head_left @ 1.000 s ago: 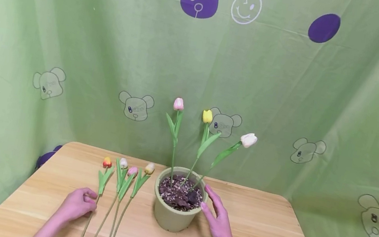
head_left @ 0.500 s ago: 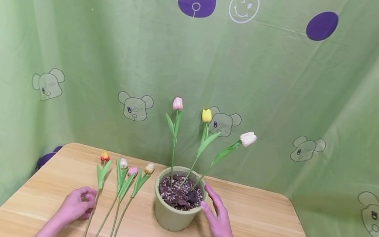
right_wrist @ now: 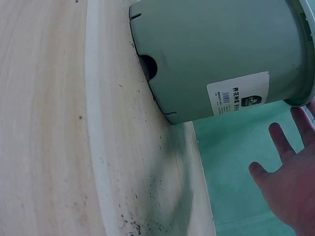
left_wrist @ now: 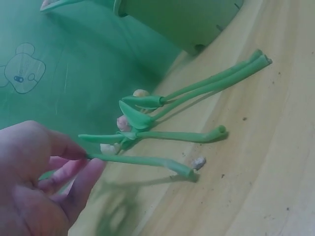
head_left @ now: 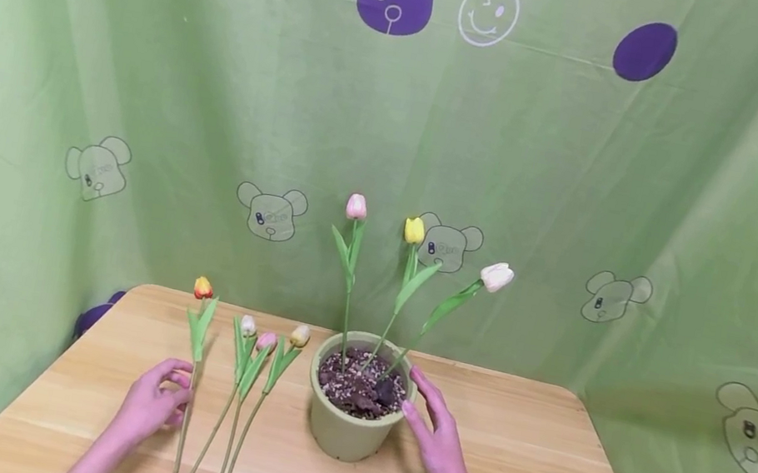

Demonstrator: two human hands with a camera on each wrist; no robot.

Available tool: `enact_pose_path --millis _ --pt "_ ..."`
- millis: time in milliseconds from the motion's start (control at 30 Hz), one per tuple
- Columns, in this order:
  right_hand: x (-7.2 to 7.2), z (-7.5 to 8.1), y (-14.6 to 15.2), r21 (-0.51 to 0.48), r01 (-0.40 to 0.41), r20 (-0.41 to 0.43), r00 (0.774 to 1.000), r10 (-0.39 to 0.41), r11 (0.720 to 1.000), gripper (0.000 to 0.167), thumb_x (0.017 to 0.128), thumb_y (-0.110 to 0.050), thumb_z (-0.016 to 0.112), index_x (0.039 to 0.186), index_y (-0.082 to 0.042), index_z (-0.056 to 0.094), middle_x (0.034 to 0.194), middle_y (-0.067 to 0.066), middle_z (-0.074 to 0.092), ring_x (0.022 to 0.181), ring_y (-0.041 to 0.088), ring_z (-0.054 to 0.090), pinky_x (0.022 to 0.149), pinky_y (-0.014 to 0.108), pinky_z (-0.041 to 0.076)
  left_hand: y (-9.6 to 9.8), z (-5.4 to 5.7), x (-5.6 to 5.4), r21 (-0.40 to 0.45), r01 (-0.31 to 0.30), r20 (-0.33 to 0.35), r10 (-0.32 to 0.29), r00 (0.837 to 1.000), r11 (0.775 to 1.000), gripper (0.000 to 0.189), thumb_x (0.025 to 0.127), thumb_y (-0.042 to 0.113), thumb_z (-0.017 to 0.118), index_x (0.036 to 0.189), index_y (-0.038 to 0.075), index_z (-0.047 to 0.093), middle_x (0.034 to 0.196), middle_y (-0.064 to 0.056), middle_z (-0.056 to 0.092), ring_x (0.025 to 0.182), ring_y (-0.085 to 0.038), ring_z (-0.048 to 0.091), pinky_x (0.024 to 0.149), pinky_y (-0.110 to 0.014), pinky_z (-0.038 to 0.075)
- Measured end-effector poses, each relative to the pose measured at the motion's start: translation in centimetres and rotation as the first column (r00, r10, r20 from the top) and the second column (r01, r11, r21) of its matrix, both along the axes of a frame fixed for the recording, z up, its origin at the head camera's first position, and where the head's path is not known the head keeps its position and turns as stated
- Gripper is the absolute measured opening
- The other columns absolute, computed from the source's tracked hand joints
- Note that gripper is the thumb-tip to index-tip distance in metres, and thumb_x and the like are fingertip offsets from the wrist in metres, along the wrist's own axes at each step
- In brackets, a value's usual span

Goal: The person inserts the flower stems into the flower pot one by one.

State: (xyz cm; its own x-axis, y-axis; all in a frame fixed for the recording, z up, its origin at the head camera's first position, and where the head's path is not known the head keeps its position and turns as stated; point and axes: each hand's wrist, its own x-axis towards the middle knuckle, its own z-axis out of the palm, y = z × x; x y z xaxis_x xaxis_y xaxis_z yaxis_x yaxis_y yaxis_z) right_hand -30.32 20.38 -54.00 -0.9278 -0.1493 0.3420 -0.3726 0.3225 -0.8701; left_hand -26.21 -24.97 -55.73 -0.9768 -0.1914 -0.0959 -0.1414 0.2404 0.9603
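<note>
My left hand (head_left: pixel 155 400) pinches the stem of a red-and-yellow artificial tulip (head_left: pixel 200 332) between thumb and fingertips; in the left wrist view its stem (left_wrist: pixel 142 160) is raised off the tabletop and casts a shadow. To its right lie three more tulips: a white one (head_left: pixel 248 325), a pink one (head_left: pixel 266 342) and a cream one (head_left: pixel 300 336). Straight fingers of my right hand (head_left: pixel 442 442) rest at the right side of the rim of a green flower pot (head_left: pixel 344 433). Pink (head_left: pixel 357 207), yellow (head_left: pixel 414 231) and white (head_left: pixel 496 277) tulips stand in its dark soil (head_left: pixel 359 394).
The wooden table (head_left: pixel 521 465) backs onto a green curtain (head_left: pixel 550 174) printed with bear figures. In the right wrist view, a white label (right_wrist: pixel 239 93) shows on the pot, and dark crumbs (right_wrist: pixel 133 226) are scattered on the wood.
The red-and-yellow tulip has come up off the table in my left hand, its bloom shifting left and farther back. My right hand stays at the pot.
</note>
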Motion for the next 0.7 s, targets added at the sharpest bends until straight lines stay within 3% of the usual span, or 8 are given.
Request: enact_pose_path --millis 233,467,700 --pt "-0.1 0.0 0.0 0.004 -0.004 -0.016 1.0 0.004 1.0 0.055 0.106 -0.02 0.058 0.158 -0.018 0.042 0.164 0.013 0.039 0.152 0.045 0.031 0.123 0.071 0.019 0.1 1.2 0.1 0.016 0.003 -0.068 -0.002 0.998 1.0 0.051 0.093 -0.003 0.063 0.143 0.006 0.053 0.123 -0.02 0.06 0.085 -0.023 0.069 0.07 -0.035 0.067" --pt "0.0 -0.1 -0.1 -0.009 -0.004 -0.008 1.0 0.004 1.0 0.054 0.106 -0.02 0.058 0.158 -0.019 0.042 0.164 0.012 0.039 0.153 0.044 0.03 0.124 0.07 0.018 0.8 2.6 0.3 0.032 0.02 -0.146 -0.015 0.989 0.999 0.049 0.093 -0.003 0.066 0.141 0.006 0.055 0.121 -0.02 0.061 0.073 -0.012 0.064 0.07 -0.035 0.067" --pt "0.0 -0.1 0.0 -0.011 -0.007 -0.008 1.0 0.007 1.0 0.054 0.106 -0.02 0.058 0.158 -0.019 0.042 0.164 0.011 0.039 0.152 0.043 0.03 0.124 0.07 0.017 1.8 3.6 0.2 0.053 0.039 -0.2 -0.028 0.979 0.998 0.045 0.093 -0.005 0.066 0.136 0.006 0.06 0.115 -0.019 0.062 0.074 -0.013 0.065 0.069 -0.036 0.067"
